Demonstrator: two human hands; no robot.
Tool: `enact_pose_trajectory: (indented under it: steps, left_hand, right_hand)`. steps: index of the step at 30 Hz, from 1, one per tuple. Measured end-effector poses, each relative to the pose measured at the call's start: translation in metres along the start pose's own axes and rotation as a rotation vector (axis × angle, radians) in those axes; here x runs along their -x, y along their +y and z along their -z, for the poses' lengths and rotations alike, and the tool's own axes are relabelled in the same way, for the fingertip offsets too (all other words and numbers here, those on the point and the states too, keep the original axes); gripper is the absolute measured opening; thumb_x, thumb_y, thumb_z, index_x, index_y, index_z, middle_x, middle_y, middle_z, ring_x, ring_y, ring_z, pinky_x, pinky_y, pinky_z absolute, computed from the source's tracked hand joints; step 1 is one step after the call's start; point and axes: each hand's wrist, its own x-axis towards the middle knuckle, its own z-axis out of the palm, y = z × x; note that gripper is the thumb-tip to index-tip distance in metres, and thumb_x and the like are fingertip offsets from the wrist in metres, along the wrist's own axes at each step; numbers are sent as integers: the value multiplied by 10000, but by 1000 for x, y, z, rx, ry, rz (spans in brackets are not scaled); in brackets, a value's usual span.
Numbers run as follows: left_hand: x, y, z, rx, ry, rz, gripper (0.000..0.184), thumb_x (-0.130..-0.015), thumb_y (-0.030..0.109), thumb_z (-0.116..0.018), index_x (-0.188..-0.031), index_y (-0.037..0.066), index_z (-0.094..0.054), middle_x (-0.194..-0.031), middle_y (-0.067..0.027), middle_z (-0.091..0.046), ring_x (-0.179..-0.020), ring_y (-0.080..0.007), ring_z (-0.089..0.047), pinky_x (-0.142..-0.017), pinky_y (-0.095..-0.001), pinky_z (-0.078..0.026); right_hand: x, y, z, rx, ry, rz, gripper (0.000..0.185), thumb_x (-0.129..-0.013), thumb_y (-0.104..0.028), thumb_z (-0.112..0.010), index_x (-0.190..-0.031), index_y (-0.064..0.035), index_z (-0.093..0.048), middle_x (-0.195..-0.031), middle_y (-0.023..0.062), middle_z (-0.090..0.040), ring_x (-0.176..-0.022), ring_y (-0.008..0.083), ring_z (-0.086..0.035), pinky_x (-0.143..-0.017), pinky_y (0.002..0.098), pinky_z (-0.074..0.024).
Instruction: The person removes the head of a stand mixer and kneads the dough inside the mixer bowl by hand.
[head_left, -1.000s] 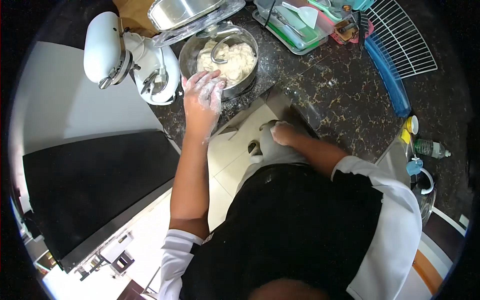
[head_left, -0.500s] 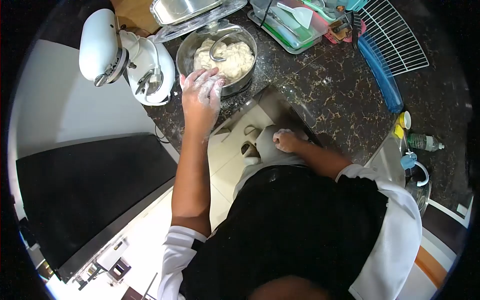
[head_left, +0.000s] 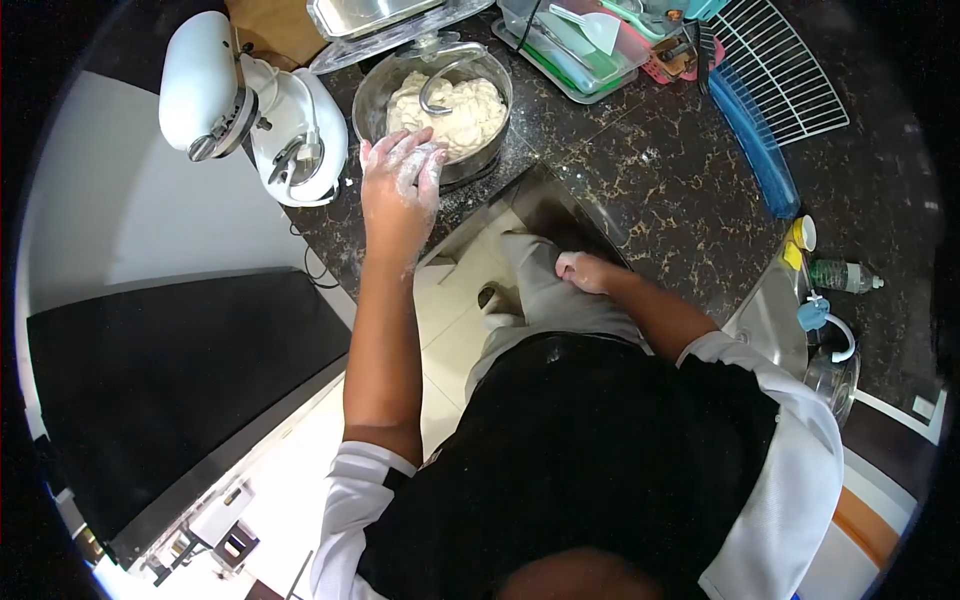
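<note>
My left hand [head_left: 402,178], dusted with white flour, is at the near rim of a metal mixing bowl [head_left: 491,165]. Its fingers bend over the rim and the thumb is to the right. Pale, lumpy dough [head_left: 465,118] fills much of the bowl, and a metal dough hook [head_left: 432,98] stands in it. Beside my grey trouser leg, away from the counter top, my right hand [head_left: 585,272] is closed with flour on its fingers. Whatever it may hold is hidden.
A white stand mixer [head_left: 205,95] with its head tilted up stands left of the bowl. Metal lids [head_left: 370,22] lie behind. Beyond are a clear tray of utensils [head_left: 580,60], a wire rack [head_left: 785,75], a blue wrap box [head_left: 755,145] and a plastic bottle [head_left: 845,276].
My right hand has shifted slightly right, and the trouser leg beside it has moved. My left hand stays at the bowl's rim, its fingers a little closer together.
</note>
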Motion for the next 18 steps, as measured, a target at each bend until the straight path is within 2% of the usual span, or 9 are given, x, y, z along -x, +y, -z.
enact_pose_trajectory:
  steps: [4, 10, 14, 18]
  left_hand:
    - [2, 0, 4, 19, 9, -17, 130, -923, 125, -690, -990, 59, -780, -1170, -34, -756, -1143, -258, -633, -1148, -521, -366]
    - [6, -5, 3, -14, 22, -55, 142, -924, 130, -679, -998, 61, -779, -1165, -43, -756, -1145, -260, -632, -1136, -501, -384]
    - [0, 5, 7, -51, -13, -27, 152, -925, 129, -666, -1001, 57, -776, -1167, -46, -755, -1146, -269, -632, -1132, -498, -389]
    - [2, 4, 7, -59, 2, -47, 157, -924, 126, -665, -1008, 49, -772, -1174, -47, -754, -1144, -277, -631, -1137, -498, -385]
  right_hand:
    - [41, -67, 37, -226, -547, 233, 174, -867, -43, -576, -1013, -73, -666, -961, 44, -681, -800, 219, -565, -730, 369, -490]
    - [47, -69, 22, -162, -669, 251, 185, -862, -103, -589, -1025, -81, -674, -953, 35, -685, -800, 221, -559, -733, 369, -486]
    - [26, -60, 22, 29, -457, 34, 207, -820, -132, -618, -1003, -86, -704, -952, 58, -705, -798, 230, -575, -726, 392, -490]
    - [-17, -1, -21, 90, -467, -55, 210, -830, -100, -600, -1003, -102, -720, -948, 45, -701, -808, 233, -581, -731, 376, -482]
